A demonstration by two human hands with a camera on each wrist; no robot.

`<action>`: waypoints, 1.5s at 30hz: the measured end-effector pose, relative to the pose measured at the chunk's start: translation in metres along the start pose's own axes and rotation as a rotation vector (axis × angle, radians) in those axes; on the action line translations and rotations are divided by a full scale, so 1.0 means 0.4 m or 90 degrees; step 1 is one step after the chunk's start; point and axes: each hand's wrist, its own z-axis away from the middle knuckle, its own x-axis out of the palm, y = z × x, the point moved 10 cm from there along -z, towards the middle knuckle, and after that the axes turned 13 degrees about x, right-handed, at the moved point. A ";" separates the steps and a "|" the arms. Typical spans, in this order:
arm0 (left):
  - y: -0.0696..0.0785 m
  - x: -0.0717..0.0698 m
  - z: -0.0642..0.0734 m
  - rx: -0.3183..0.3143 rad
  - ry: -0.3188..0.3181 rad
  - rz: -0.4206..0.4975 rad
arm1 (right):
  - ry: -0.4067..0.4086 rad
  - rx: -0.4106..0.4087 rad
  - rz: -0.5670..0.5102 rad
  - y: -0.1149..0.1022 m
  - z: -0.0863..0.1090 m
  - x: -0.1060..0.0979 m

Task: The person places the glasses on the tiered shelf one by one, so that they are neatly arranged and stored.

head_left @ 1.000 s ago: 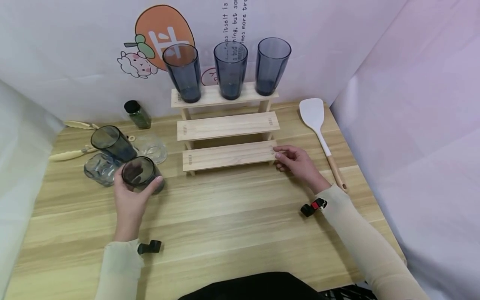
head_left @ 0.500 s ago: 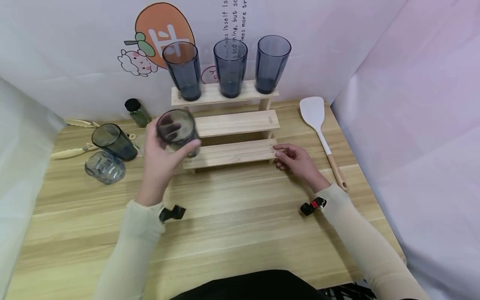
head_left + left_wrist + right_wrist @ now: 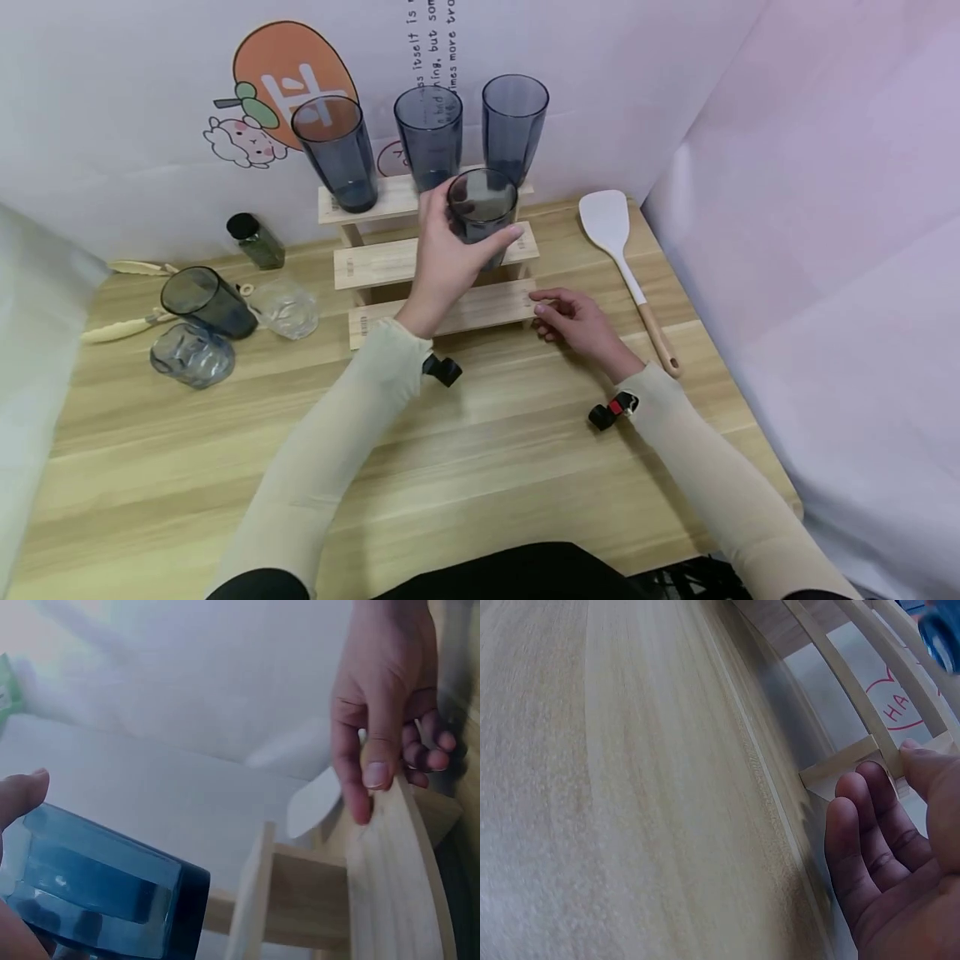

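My left hand (image 3: 442, 262) holds a dark tinted tumbler (image 3: 483, 208) upright, fingers and thumb wrapped around its sides, over the right part of a three-step wooden rack (image 3: 382, 265). The same tumbler (image 3: 97, 881) looks blue in the left wrist view. At the right end of the rack's lowest step (image 3: 480, 310), my right hand (image 3: 576, 323) pinches the board between thumb and index finger; its other fingers curl below. Three tall blue-grey tumblers, a left one (image 3: 337, 162), a middle one (image 3: 429, 133) and a right one (image 3: 516, 125), stand along the top step.
To the left are another dark tumbler (image 3: 210, 304), a bluish glass (image 3: 193, 357), a clear glass (image 3: 285, 310) and a black-capped jar (image 3: 257, 242). Two pale-handled utensils (image 3: 123, 330) lie at the far left. A white spatula (image 3: 606, 223) lies right of the rack.
My left hand has carried the tumbler from the glasses at the left, up and rightward, to above the rack's right side. The right hand keeps its grip on the lowest step. The head view shifted slightly.
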 end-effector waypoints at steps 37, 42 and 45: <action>0.037 -0.220 0.123 0.252 0.011 -0.167 | -0.020 0.024 -0.028 0.004 -0.009 0.024; 0.019 -0.507 0.207 0.251 0.154 -0.362 | -0.012 0.022 -0.039 0.005 -0.008 0.020; -0.018 -0.667 0.254 0.172 0.241 -0.452 | -0.004 0.015 -0.044 0.001 -0.008 0.016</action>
